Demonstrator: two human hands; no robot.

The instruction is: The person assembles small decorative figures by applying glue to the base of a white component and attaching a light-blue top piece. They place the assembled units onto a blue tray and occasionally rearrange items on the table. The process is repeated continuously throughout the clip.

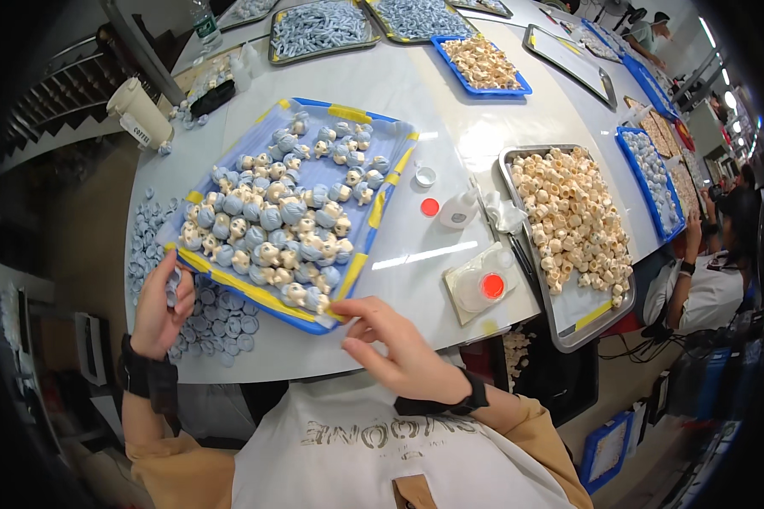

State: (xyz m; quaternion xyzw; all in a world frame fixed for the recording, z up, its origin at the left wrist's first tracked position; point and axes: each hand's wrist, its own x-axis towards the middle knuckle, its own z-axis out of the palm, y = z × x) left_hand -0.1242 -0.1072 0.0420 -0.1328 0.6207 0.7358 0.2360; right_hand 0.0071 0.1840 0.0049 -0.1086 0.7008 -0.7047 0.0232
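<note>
In front of me a blue tray [372,227] edged with yellow tape lies tilted on the table. It bears many small figure heads [272,216], cream with blue-grey hair. At its near left corner is my left hand [163,310], curled around a small blue-grey piece [173,287], its fingertips against the tray rim. My right hand [403,352] touches the tray's near right corner with its fingertips, thumb apart from them, and nothing shows in its palm. Loose blue-grey cap-like pieces [221,327] lie under and beside the tray's left side.
Right of the tray stand a white squeeze bottle [460,209], a red disc [429,207] and a container with red contents [492,286]. A metal tray [560,338] holds cream pieces. Farther back are a blue tray [475,90], a beige pitcher [140,114] and a co-worker [705,280] at right.
</note>
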